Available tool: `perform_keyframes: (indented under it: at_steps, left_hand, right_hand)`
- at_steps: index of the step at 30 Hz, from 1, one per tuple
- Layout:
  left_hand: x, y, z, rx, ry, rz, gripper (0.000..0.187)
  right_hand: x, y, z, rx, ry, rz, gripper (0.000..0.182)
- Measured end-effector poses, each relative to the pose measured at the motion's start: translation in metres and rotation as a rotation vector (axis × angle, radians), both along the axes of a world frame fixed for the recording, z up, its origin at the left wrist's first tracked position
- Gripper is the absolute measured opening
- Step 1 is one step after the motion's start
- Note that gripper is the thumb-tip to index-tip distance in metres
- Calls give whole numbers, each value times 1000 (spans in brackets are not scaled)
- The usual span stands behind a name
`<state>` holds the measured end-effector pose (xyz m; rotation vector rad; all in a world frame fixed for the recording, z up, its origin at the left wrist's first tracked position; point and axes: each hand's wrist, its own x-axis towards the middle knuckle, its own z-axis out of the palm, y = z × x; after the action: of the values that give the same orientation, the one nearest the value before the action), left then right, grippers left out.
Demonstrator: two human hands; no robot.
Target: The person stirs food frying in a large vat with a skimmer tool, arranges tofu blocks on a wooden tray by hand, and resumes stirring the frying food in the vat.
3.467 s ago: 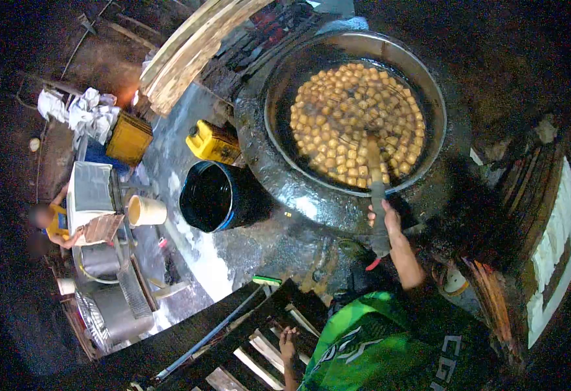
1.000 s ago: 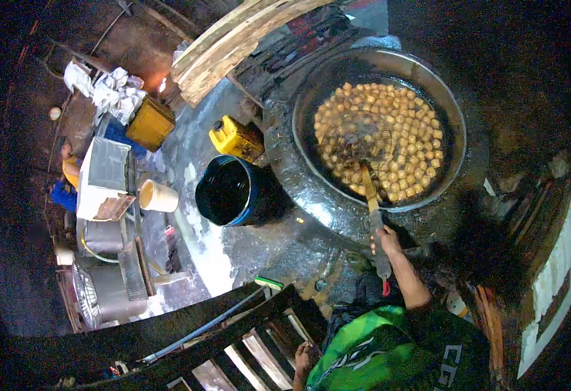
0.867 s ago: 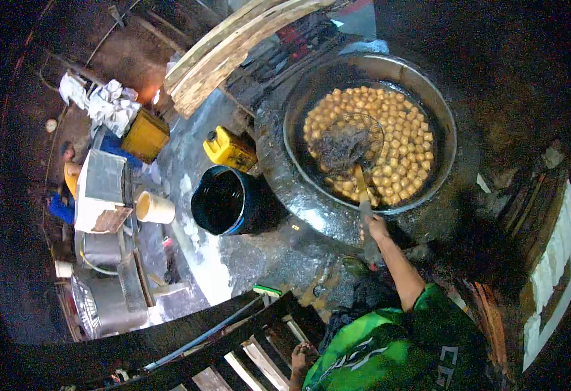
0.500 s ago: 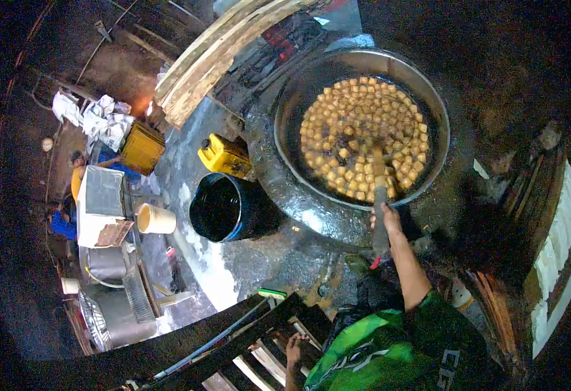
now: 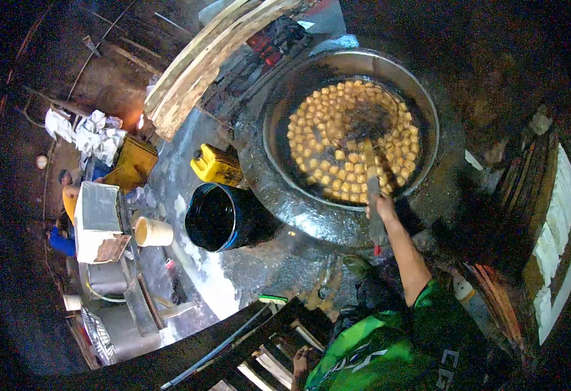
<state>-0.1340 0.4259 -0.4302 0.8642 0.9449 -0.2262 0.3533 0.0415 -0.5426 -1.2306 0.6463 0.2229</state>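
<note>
My right hand point(image 5: 382, 207) is closed round the handle of a long wooden-handled skimmer point(image 5: 371, 159). Its dark, round head lies among the pieces in a large frying pan point(image 5: 433, 133). Golden-brown cubes that look like fried tofu point(image 5: 344, 174) crowd the dark oil, and some are hidden under the skimmer head. Low in the view, my left hand point(image 5: 300, 362) hangs beside my green shirt, away from the pan. Its fingers are curled together; whether something small is in them I cannot make out.
Left of the pan stand a dark drum point(image 5: 212, 217) and a yellow jerrycan point(image 5: 217, 165). Long wooden slabs point(image 5: 197, 68) lean in at the top. A cream bucket point(image 5: 153, 232) and a person point(image 5: 70, 195) are farther left. A green-headed broom point(image 5: 272, 300) lies near my feet.
The skimmer's dark head now shows at the surface among the cubes, toward the pan's far side. My right hand stays on its handle. The whole view has shifted slightly.
</note>
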Motion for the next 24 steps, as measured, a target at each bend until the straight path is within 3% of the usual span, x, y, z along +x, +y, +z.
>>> perform_keyframes:
  at_steps: [1, 3, 5, 6, 8, 9, 11, 12, 13, 15, 17, 20, 22, 23, 24]
  left_hand:
    - [-19, 19, -35, 91, -270, -60, 15]
    - [3, 17, -19, 84, -88, -111, 15]
    - [14, 7, -11, 237, -461, -160, 14]
    - [22, 13, -7, 235, -454, -171, 14]
    - [43, 28, -6, -25, 239, -48, 15]
    - [54, 14, 5, 202, 59, -112, 13]
    - [73, 32, 4, 115, 176, -123, 12]
    - [75, 24, 7, 235, -22, -122, 12]
    - [77, 15, 10, 350, -220, -110, 12]
    - [86, 21, 17, 258, -113, -77, 12]
    - [90, 21, 20, 163, 0, -25, 12]
    - [85, 17, 20, 398, 104, -260, 13]
    - [76, 15, 1, 24, -281, -104, 17]
    - [72, 13, 10, 107, -385, -219, 22]
    - [66, 16, -3, 99, -390, -217, 22]
  right_hand:
    - [-21, 18, 47, 243, -45, -82, 19]
    - [-35, 28, -88, -288, -36, -29, 24]
    - [-44, 37, -48, -232, 6, 21, 28]
    - [-41, 39, -26, -149, -63, 32, 29]
    - [-11, 41, -15, -143, -36, 79, 26]
    - [5, 39, -18, -169, 14, 118, 26]
    - [35, 32, -4, -156, 107, 176, 27]
    - [37, 30, 54, -7, 197, 141, 25]
    - [33, 26, 68, -1, 195, 134, 25]
    - [19, 19, 72, 196, 114, 175, 22]
    - [-9, 15, 60, 468, 109, -4, 24]
    - [-58, 13, 95, 396, 135, -97, 29]
    - [-78, 17, 79, 336, 88, -310, 31]
    - [-81, 12, 67, 328, 84, -309, 31]
    - [-84, 5, 49, 527, 54, -275, 31]
